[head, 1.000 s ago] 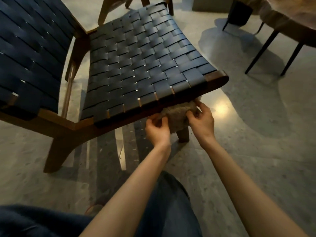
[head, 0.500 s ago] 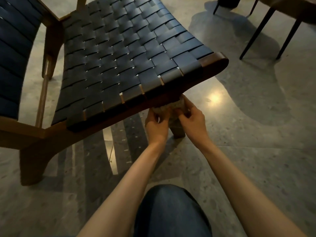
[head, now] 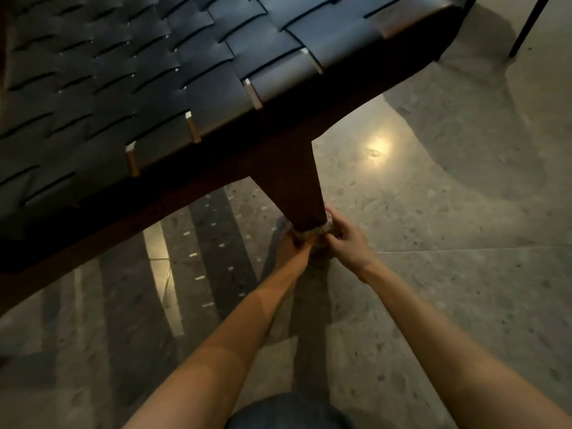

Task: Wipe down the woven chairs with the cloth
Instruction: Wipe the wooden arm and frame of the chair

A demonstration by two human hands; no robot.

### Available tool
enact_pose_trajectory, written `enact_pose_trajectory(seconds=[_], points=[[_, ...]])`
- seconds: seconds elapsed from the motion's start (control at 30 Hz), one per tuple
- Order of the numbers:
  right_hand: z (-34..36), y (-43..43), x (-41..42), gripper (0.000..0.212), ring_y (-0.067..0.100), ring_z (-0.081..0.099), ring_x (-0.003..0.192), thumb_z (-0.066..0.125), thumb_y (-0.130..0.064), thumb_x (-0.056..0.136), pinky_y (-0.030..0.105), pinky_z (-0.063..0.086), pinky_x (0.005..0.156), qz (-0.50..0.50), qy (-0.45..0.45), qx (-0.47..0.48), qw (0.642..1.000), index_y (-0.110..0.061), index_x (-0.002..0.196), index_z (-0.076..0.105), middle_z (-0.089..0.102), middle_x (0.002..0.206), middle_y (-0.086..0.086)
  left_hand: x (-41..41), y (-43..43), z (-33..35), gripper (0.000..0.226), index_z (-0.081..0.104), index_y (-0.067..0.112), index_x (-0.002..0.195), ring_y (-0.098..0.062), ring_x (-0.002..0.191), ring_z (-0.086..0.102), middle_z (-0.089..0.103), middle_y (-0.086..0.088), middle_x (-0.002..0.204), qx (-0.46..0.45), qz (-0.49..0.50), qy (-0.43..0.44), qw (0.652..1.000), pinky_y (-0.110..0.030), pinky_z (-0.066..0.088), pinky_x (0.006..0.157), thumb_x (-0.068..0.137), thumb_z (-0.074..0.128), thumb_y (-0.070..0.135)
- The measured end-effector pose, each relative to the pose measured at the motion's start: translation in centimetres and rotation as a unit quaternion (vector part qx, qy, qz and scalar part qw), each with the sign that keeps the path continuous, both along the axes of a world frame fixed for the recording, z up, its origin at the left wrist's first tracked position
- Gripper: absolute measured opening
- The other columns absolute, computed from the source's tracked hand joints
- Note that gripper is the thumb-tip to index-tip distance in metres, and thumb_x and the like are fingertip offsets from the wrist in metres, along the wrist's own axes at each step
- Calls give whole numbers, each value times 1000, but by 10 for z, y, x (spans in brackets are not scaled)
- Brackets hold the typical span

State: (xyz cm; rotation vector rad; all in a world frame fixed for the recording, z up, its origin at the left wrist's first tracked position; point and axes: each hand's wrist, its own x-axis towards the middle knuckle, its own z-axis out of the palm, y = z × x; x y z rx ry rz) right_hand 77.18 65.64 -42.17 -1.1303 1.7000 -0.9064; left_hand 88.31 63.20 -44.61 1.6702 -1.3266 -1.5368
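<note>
Gripping one beige fuzzy cloth (head: 320, 232) with curled left hand (head: 292, 247) and right hand (head: 348, 241), around the brown wooden leg (head: 294, 187) of one black woven chair (head: 154, 88).

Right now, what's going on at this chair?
A person is wiping the woven chair's wooden front leg. The left grip and right grip both hold the cloth, which is wrapped round the lower end of the leg. Neither hand touches the woven seat above.
</note>
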Motion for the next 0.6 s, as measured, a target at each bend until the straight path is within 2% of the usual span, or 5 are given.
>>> enact_pose_trajectory(seconds=[0.1,0.3,0.37,0.5,0.6], points=[[-14,-3,-2,61,20,37,137,45,15,89,43,34,112,-3,-10,34,999,-10,144,37,40,147,9,-2,-4,-13,46,42,-4,136,-30,126,47,50,-17,135,36,-25,0,999,-36,37,105,92,56,6],[-13,-7,0,61,21,42,132,43,17,88,43,37,109,-5,-10,49,999,-11,142,40,46,141,10,5,-6,-8,45,46,-5,131,-32,120,52,57,-18,123,18,-33,-27,999,-9,42,76,91,60,9],[-5,-4,4,59,15,44,128,45,16,88,37,37,109,-11,0,41,999,-9,141,42,49,138,8,5,-4,5,40,43,-9,132,-35,124,47,52,-25,128,18,-30,-26,999,-17,39,88,96,51,6],[17,3,13,57,4,42,119,48,15,88,14,33,100,-49,-10,-12,999,-10,139,44,47,125,-7,18,8,30,40,49,14,134,-23,122,51,55,-6,134,-48,15,-24,998,-32,39,102,95,55,16],[41,7,19,61,-5,41,119,50,15,87,11,35,101,-35,0,-73,997,-17,138,43,46,127,-10,26,14,52,41,50,16,133,-18,116,55,58,-3,130,-62,68,30,995,-20,44,92,93,58,18]])
